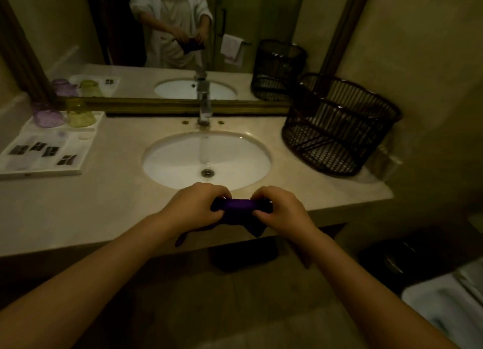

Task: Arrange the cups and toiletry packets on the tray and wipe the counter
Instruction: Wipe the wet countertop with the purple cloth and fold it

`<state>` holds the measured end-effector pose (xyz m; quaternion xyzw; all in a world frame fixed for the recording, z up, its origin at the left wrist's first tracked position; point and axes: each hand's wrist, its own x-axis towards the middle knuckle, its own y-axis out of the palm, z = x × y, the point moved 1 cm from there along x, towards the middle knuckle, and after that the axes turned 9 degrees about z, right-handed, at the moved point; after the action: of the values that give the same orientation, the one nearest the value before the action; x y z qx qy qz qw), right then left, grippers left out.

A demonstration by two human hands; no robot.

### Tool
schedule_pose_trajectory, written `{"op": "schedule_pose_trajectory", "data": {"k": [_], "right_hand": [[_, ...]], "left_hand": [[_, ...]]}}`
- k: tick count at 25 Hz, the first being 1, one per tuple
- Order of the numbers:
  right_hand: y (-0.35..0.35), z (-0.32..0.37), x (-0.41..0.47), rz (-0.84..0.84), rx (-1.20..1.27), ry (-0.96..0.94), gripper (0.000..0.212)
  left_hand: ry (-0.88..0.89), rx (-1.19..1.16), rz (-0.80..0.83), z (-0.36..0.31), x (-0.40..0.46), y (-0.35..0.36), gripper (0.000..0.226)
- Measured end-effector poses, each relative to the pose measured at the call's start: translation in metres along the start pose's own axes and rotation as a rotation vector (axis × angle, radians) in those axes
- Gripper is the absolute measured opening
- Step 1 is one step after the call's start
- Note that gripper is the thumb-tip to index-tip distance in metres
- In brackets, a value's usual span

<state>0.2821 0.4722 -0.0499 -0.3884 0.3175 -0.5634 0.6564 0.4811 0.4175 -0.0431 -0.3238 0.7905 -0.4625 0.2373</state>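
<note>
Both our left hand (198,205) and right hand (281,208) are gripping the purple cloth (241,207) at lower centre, bunching it; soft and limp, it probably handles best folded into a pad.

Hotel-style bathroom vanity. A beige stone counter (65,210) carries an oval undermount basin (177,163) with a chrome tap (204,105) running at the far edge, below a framed wall mirror (156,35). At far left, a white tray (41,172) holds two inverted cups (48,117) and small toiletry packets (51,151). A dark wicker basket (339,129) stands at right; a hand towel (231,48) on a rail shows in the reflection.
</note>
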Motion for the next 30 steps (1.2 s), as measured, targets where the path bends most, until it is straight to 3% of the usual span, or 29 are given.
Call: {"op": "schedule_pose_trajectory", "data": {"k": [9,11,30], "right_hand": [[-0.087,-0.068,-0.017,-0.033,-0.063,0.073,0.019],[-0.108,-0.115,-0.002,-0.077,-0.056,0.149,0.018],[-0.116,-0.241,0.132,0.061,-0.178,0.372,0.018]], "left_hand": [[0.103,0.05,0.022,-0.084,0.086,-0.001,0.022],[0.15,0.077,0.077,-0.098,0.15,0.005,0.022],[0.227,0.263,0.295,-0.05,0.371,0.024,0.017]]}}
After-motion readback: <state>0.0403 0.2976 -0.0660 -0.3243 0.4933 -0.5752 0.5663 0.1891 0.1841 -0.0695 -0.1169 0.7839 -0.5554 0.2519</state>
